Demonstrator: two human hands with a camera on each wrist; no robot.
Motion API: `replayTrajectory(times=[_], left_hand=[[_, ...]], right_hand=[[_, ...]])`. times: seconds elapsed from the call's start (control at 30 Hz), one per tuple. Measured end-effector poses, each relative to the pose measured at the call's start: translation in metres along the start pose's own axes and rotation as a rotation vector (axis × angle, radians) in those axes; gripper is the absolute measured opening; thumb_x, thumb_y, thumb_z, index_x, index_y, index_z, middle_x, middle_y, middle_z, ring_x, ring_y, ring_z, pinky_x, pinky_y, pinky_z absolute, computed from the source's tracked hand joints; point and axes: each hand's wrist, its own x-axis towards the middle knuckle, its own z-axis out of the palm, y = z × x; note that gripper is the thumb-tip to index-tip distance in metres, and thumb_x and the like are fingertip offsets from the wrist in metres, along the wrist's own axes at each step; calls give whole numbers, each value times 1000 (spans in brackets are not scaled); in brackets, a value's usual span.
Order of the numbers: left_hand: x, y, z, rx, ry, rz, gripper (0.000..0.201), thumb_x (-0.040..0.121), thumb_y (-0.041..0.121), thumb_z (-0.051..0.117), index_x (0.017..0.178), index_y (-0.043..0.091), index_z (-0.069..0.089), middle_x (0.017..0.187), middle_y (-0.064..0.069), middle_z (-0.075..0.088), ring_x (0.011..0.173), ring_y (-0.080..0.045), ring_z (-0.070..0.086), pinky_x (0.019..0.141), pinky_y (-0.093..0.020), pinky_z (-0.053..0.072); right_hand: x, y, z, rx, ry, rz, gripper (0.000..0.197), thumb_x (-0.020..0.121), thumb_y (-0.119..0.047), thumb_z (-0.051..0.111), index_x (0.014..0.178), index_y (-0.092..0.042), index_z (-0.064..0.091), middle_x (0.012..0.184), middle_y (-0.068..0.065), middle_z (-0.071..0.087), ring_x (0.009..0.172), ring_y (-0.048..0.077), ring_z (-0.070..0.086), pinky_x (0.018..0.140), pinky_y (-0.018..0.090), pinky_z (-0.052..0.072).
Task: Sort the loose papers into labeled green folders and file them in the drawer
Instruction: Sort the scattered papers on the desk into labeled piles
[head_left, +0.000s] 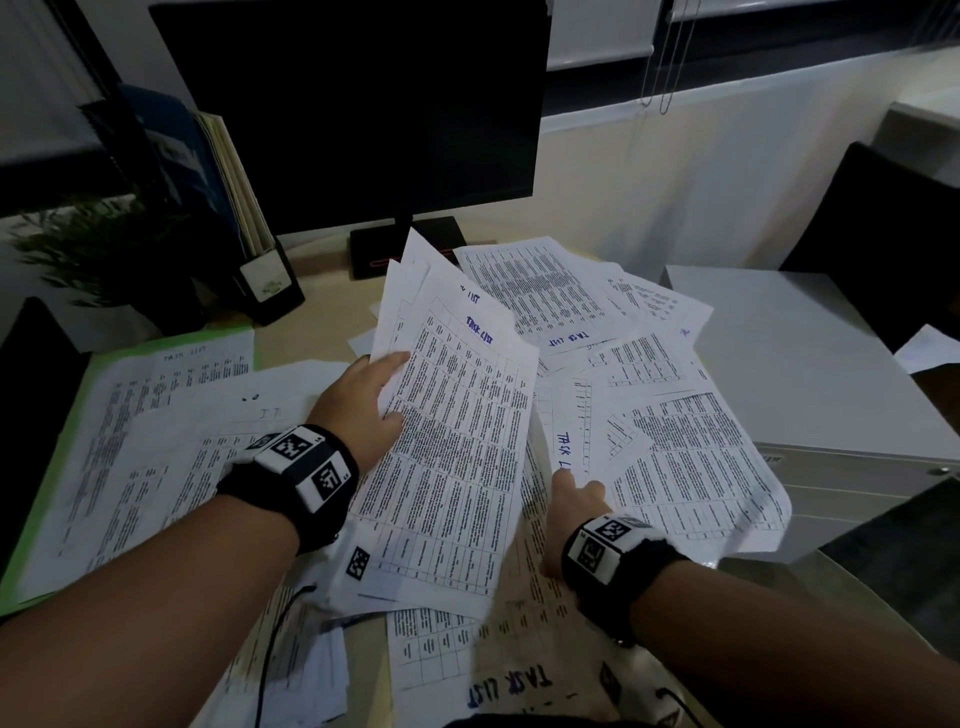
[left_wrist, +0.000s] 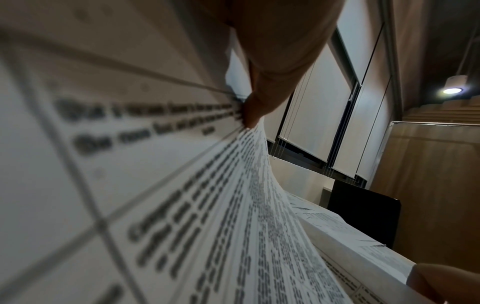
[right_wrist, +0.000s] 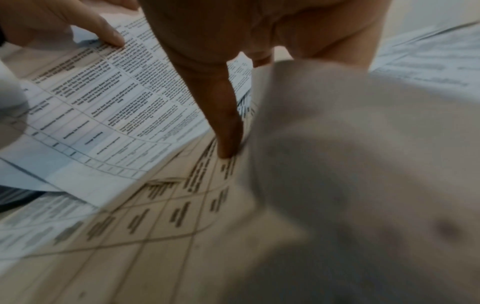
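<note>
Office: monitor (head_left: 358, 104), paper-strewn desk (head_left: 322, 306), window blinds (left_wrist: 319, 102)

papers (head_left: 597, 332): white printed tables, scattered overlapping, frame centre and right | green folder (head_left: 78, 410): flat, left, paper-covered

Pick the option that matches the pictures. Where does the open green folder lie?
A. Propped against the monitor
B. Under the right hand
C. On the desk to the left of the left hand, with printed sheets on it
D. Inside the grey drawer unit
C: the green folder lies flat at the desk's left edge, left of the left hand, with printed sheets covering most of it.
</note>
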Motion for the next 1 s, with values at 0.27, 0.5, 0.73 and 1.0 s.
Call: replayTrajectory(times=[0.27,0.5,0.73,1.0], left_hand=[[18,14,-13,12,45,81,49,90,1,51,130,29,55,130,-3,49,120,-23,51,94,-21,37],[67,35,-91,269,166,153,36,96,12,48,131,16,57,132,-17,46,112,-38,50,94,-37,41],[80,55,-156,367,371,137,41,89,-1,51,128,10,59,124,-26,48,108,-44,51,92,-43,41],[57,112,-114,360,235,264,37,92,27,44,125,23,61,119,-11,54,110,-31,52,88,-33,40]], right_hand=[[10,-1,-49,-49,112,-209,15,96,-16,47,109,-15,55,94,1,59,72,14,50,54,19,33],[-2,-10,-144,-38,414,-262,45,90,1,45,130,-15,35,79,4,54,68,20,53,58,28,42],[-28,-20,-210,-453,629,-395,25,90,-11,49,109,-22,60,94,2,59,78,23,49,74,29,41],[-42,-21,-204,-457,691,-758,45,90,1,45,131,-16,39,113,8,56,77,24,52,59,25,33]])
